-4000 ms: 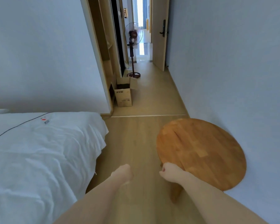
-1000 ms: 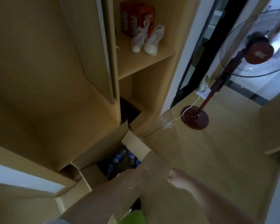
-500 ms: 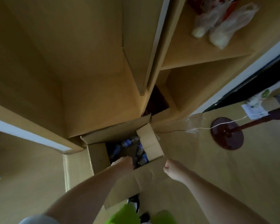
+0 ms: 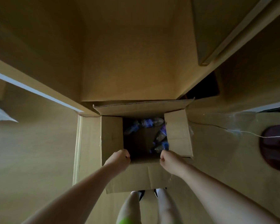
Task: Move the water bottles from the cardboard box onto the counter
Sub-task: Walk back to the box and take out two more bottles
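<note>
Head view, looking straight down into an open cardboard box [image 4: 145, 109] on the wood floor [image 4: 39, 151], pushed up against a wooden cabinet [image 4: 128, 54]. All four flaps are folded outward. Water bottles [image 4: 148, 123] lie loose on the box bottom: clear plastic with blue labels, some along the far wall, more stacked against the right wall near the right flap. Exact count not readable; interior is dark. Left hand [image 4: 119, 160] sits at the near-left corner of the opening, right hand [image 4: 169, 160] at the near-right corner, both over the near rim. Grip state: both hands appear curled into loose fists with knuckles up; whether the fingers hook the near flap's edge or hold nothing cannot be told from this angle. Neither hand has a bottle. The person's legs and shoes [image 4: 140, 194] show at the bottom edge, just behind the near flap. A dark red round fan base [image 4: 273, 146] with a thin white cord stands on the floor to the right, well apart from the box. No table is in view. Progress judgement: nothing transferred yet as far as visible; every bottle seen is in the box. Remaining: reach in, lift bottles out, carry them to the table.
</note>
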Demonstrator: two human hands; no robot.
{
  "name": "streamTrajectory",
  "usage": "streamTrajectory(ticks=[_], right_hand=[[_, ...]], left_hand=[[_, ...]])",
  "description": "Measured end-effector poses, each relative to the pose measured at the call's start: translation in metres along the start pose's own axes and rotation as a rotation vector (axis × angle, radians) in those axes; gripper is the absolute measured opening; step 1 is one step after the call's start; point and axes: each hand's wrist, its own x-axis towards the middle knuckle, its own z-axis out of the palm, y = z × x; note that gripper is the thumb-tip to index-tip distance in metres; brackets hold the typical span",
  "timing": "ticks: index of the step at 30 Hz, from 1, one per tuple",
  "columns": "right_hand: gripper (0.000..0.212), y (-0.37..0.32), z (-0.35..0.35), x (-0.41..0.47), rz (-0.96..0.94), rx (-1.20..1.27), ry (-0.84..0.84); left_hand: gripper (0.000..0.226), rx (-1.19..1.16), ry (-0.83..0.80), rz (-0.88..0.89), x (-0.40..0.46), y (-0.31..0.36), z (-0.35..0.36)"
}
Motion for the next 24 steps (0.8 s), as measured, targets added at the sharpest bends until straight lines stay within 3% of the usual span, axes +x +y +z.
streamTrajectory(ticks=[7,13,18,24], right_hand=[[0.020,0.025,0.029,0.116,-0.077,-0.066,0.048],[0.035,0.045,0.054,0.231,-0.228,-0.295,0.142],[0.064,0.038,0.088,0.333,-0.252,-0.286,0.086],[0.073,0.016,0.128,0.415,-0.373,-0.280,0.143]], left_hand=[[0.035,-0.083,0.032,-0.052,0.099,-0.005,0.045],[0.029,-0.230,0.034,-0.058,0.196,0.006,0.093],[0.021,-0.694,0.054,-0.179,0.265,-0.008,0.123],[0.024,-1.118,0.122,-0.355,0.317,-0.035,0.141]])
